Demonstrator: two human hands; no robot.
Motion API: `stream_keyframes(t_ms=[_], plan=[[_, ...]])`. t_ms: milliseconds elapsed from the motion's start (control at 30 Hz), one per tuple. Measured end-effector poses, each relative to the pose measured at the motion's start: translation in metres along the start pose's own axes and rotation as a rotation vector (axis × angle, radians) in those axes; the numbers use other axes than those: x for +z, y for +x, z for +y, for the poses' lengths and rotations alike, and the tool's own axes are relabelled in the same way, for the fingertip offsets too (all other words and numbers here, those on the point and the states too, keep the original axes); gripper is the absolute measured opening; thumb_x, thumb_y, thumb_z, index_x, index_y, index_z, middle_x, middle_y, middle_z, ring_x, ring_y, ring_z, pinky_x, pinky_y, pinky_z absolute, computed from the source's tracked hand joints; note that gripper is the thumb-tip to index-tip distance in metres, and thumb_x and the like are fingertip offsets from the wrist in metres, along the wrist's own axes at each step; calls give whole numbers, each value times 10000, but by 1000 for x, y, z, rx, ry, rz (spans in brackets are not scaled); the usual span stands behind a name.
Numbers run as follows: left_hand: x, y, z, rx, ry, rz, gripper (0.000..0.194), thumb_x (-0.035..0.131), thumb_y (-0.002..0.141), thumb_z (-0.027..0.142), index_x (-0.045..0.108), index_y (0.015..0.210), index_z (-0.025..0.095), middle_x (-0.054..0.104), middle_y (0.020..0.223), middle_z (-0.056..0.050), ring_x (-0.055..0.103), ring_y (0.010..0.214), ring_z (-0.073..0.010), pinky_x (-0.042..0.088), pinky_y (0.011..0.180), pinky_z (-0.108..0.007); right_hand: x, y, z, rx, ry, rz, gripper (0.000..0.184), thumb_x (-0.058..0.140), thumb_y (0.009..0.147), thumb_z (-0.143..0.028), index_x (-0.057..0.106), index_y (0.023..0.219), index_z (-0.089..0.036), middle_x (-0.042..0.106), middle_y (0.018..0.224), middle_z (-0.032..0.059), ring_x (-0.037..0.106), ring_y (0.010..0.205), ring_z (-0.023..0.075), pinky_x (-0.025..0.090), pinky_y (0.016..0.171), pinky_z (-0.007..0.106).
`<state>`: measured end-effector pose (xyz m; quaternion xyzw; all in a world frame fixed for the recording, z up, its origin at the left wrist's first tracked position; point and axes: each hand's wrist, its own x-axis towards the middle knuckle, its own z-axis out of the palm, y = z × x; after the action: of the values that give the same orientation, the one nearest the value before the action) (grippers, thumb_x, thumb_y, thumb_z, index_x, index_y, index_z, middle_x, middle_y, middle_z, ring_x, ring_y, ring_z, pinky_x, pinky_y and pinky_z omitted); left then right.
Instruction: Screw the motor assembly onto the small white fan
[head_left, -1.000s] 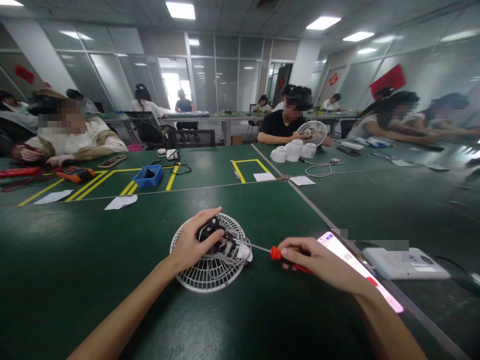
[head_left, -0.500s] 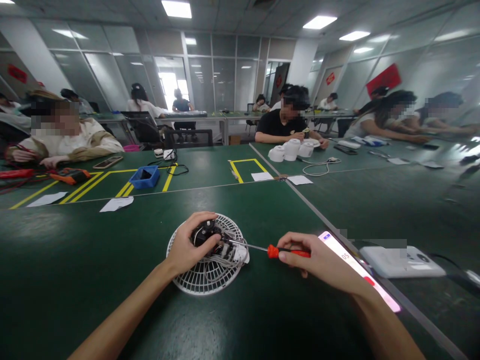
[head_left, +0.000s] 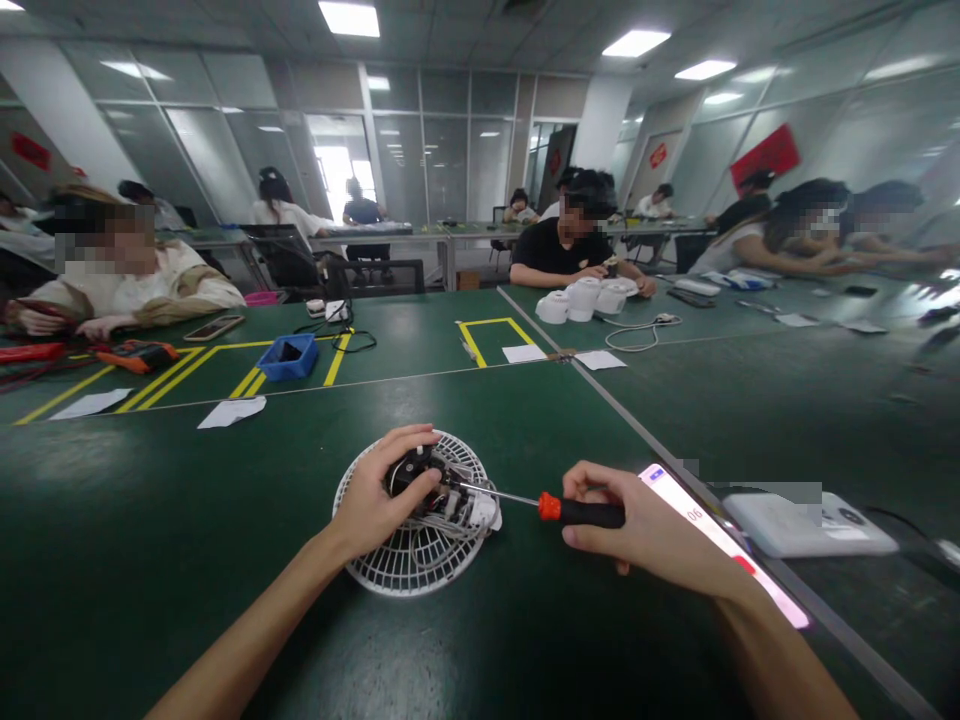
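Observation:
A white round fan grille [head_left: 409,565] lies flat on the green table [head_left: 150,560] in front of me. On its middle sits a black motor [head_left: 409,472] with wires and a small white part [head_left: 484,512]. My left hand [head_left: 375,500] is closed over the motor, thumb and fingers gripping it. My right hand [head_left: 645,525] is closed on a screwdriver [head_left: 577,511] with a red and black handle. Its thin metal shaft points left, and the tip rests at the motor beside my left fingers.
A lit phone [head_left: 720,540] lies just right of my right hand, with a white device [head_left: 810,525] beyond it. Farther off are a blue tray [head_left: 289,357], paper slips [head_left: 229,410], white tape rolls [head_left: 585,298] and several seated people across the tables.
My right hand has turned on the screwdriver, so more of the black handle shows. My left hand stays on the motor. The person opposite has lowered a fan grille.

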<state>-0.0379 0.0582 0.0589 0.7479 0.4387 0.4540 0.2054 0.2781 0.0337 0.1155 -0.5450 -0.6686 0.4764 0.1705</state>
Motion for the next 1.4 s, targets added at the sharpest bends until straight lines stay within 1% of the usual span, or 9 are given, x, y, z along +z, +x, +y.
stream_keyframes(t_ms=[133, 300, 500, 700, 933, 1033, 1200, 1333, 1400], plan=[[0, 0, 1, -26, -15, 4, 289, 674, 906, 345, 676, 1179, 252, 657, 1296, -84, 623, 1218, -253, 462, 1119, -487, -1, 3, 7, -13, 1, 3, 355, 720, 831, -488, 648, 991, -179, 612, 802, 12, 565, 628, 129, 492, 503, 224], [-1, 1, 3, -39, 0, 2, 316, 694, 892, 350, 664, 1194, 263, 639, 1290, -76, 603, 1230, -251, 448, 1121, -486, -1, 8, 16, 27, 31, -37, 497, 565, 910, -622, 705, 949, -148, 619, 768, 41, 550, 621, 141, 405, 488, 233], [-2, 2, 5, -45, 4, -6, 334, 721, 865, 340, 660, 1187, 276, 626, 1286, -61, 605, 1220, -247, 460, 1108, -475, -2, 5, 9, -69, -142, 88, 346, 780, 765, -440, 659, 1012, -231, 676, 998, 29, 613, 793, 177, 455, 642, 262], [-1, 0, 2, -29, 67, 28, 339, 729, 863, 365, 665, 1188, 291, 616, 1295, -59, 602, 1227, -256, 459, 1116, -491, -1, 6, 5, 59, -50, 63, 359, 752, 749, -479, 630, 962, -217, 670, 874, 32, 600, 670, 175, 455, 546, 273], [-1, 0, 5, -15, 69, 71, 318, 732, 851, 361, 673, 1151, 272, 613, 1272, -65, 601, 1211, -256, 469, 1104, -516, -5, 8, 4, -87, -127, 110, 382, 745, 776, -513, 770, 1015, -216, 733, 1021, 68, 647, 944, 249, 485, 843, 361], [0, 0, 4, -15, 55, 70, 275, 700, 883, 374, 681, 1135, 266, 623, 1240, -63, 608, 1190, -245, 478, 1093, -494, -3, 11, 10, -77, -47, 80, 453, 694, 815, -595, 773, 1011, -194, 726, 943, 70, 638, 824, 215, 486, 716, 324], [2, -1, 4, -38, 68, 40, 347, 634, 938, 406, 654, 1271, 309, 610, 1286, -52, 596, 1221, -234, 458, 1110, -467, 1, 15, 16, -16, 105, 11, 574, 583, 864, -691, 707, 1013, -151, 597, 688, 11, 502, 555, 123, 378, 498, 249], [2, 0, 7, -64, 59, 14, 311, 627, 937, 429, 677, 1203, 277, 612, 1281, -70, 591, 1218, -254, 450, 1110, -490, -2, 9, 14, -61, 15, 78, 586, 732, 797, -569, 586, 1257, -237, 648, 940, 28, 570, 646, 134, 444, 524, 241], [0, 0, 9, -66, 51, 14, 309, 633, 928, 438, 673, 1180, 264, 612, 1269, -78, 589, 1214, -264, 447, 1108, -507, -4, 6, 14, -106, -44, 108, 579, 819, 724, -468, 573, 1207, -265, 638, 1035, 22, 604, 702, 138, 485, 567, 245]])
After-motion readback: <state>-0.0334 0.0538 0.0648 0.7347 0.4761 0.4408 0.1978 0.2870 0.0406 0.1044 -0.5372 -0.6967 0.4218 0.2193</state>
